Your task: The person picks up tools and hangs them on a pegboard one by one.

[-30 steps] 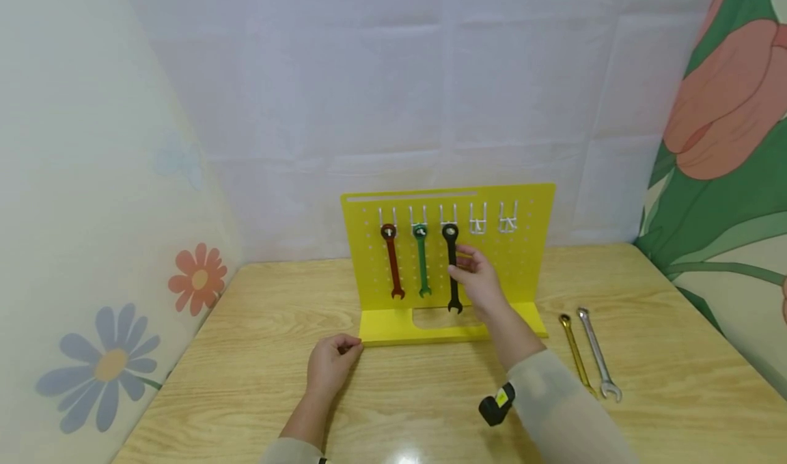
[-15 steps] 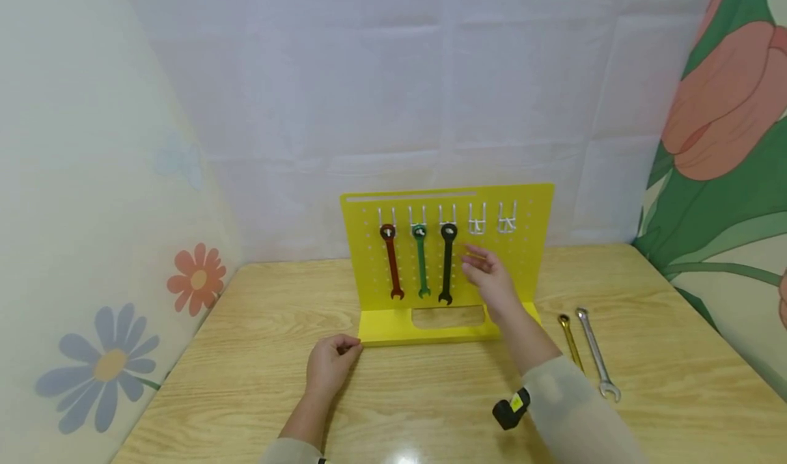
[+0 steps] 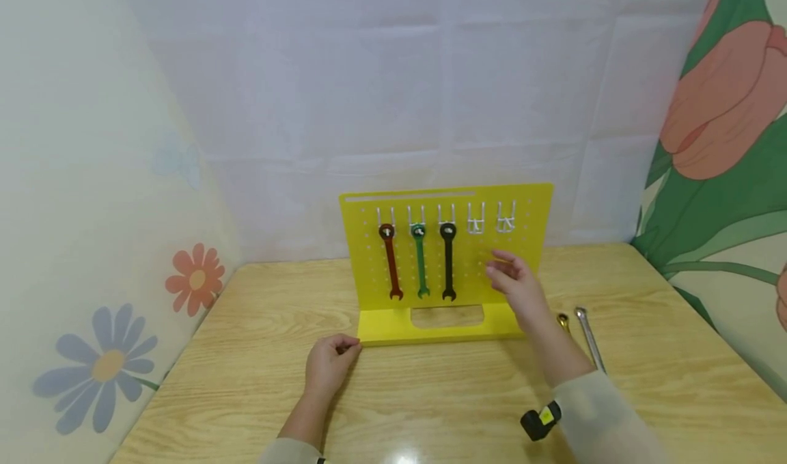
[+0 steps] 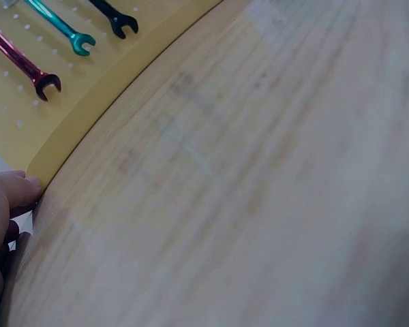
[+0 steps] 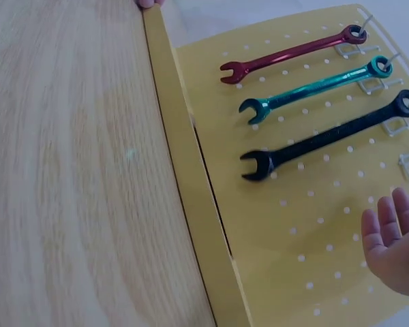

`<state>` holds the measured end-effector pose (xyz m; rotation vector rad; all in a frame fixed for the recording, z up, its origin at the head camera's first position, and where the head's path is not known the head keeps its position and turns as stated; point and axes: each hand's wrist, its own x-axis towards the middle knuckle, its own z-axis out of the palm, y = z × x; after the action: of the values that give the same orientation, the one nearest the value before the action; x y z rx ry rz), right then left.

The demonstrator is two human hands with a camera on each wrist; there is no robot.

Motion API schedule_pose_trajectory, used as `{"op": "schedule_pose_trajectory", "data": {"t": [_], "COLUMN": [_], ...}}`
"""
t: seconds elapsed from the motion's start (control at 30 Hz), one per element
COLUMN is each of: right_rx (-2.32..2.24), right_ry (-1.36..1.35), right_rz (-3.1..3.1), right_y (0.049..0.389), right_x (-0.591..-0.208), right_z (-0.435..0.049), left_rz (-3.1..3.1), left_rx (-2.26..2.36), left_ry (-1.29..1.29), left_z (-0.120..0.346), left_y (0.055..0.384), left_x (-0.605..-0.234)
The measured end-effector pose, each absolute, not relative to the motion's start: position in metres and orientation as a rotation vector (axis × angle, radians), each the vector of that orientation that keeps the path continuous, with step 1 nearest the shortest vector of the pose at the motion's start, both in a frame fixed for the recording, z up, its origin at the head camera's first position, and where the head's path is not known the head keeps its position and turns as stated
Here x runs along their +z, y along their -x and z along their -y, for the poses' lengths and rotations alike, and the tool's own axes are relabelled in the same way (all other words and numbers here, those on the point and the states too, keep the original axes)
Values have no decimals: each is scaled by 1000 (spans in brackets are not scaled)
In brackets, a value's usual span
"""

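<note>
Head view: right hand [image 3: 519,293] is up in front of the yellow pegboard [image 3: 384,324], fingers loose and slightly bent, nothing in them. Gold wrench [image 3: 563,320] and silver wrench [image 3: 589,334] lie on the table [image 3: 430,396] to the right of those fingertips and closer to the person, long axes running away toward the wall, ring ends at the far end. Right hand is way nearer to them than the left. Its own forearm and sleeve [image 3: 609,416] cut across the view, so I honestly can't tell how their lower ends sit. Black wrench [image 3: 449,262] hangs upright left of the fingers, not touching, with green wrench [image 3: 421,262] and red wrench [image 3: 391,262] beyond, and two bare hooks [image 3: 475,227] on its right. Left hand [image 3: 328,365] pinches the board's near left corner
</note>
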<state>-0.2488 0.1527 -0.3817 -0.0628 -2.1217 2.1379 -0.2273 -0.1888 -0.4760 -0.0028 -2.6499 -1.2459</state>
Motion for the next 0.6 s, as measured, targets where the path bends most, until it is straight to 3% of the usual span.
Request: {"op": "schedule_pose_trajectory", "data": {"t": [0.6], "right_rx": [1984], "right_ry": [206], "right_rz": [2194], "right_y": [218], "right_x": [-394], "right_z": [-205], "left_rz": [2659], "left_rx": [-1254], "left_ry": [-6], "left_z": [189], "left_y": [228], "left_x": [-476]}}
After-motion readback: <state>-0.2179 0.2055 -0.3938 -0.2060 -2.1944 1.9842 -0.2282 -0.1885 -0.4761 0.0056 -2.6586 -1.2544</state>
